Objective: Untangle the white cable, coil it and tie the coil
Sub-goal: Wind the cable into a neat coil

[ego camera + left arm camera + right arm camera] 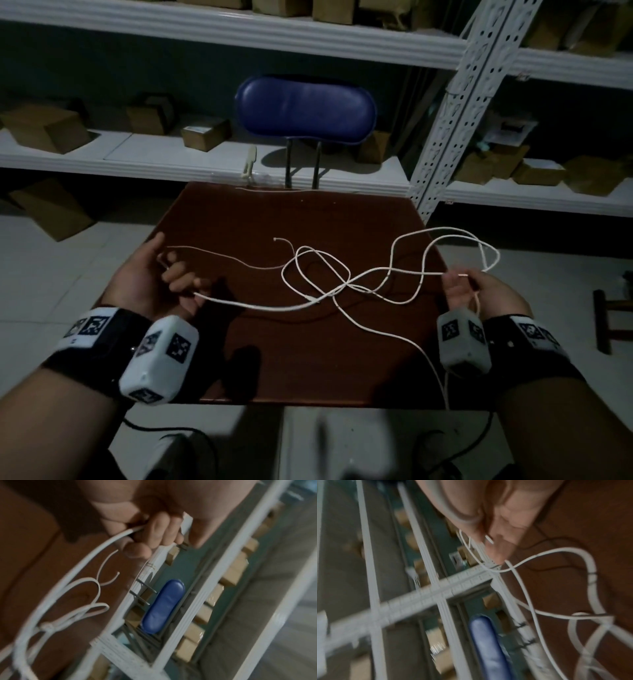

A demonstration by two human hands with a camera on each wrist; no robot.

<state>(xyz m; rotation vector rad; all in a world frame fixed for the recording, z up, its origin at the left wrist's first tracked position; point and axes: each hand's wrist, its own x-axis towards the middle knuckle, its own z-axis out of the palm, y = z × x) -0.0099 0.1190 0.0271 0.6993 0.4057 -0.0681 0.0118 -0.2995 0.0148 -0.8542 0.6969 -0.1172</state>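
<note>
White cable (346, 286) stretched above the brown table (274, 359), loops crossing in a loose knot midway between both hands. Left hand (161, 277) curled round one strand at the table's left edge; right hand (469, 291) pinching another at the right edge. Blue chair (305, 109) behind.

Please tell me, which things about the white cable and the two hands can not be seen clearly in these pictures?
- White cable: which strand lies over which at the crossing, head view, too thin and dim.
- Left hand: the cable's path inside it, left wrist view, covered by curled fingers.
- Right hand: its grip, right wrist view, motion blur.
- Cable's near run, head view, lost past the table edge.
</note>
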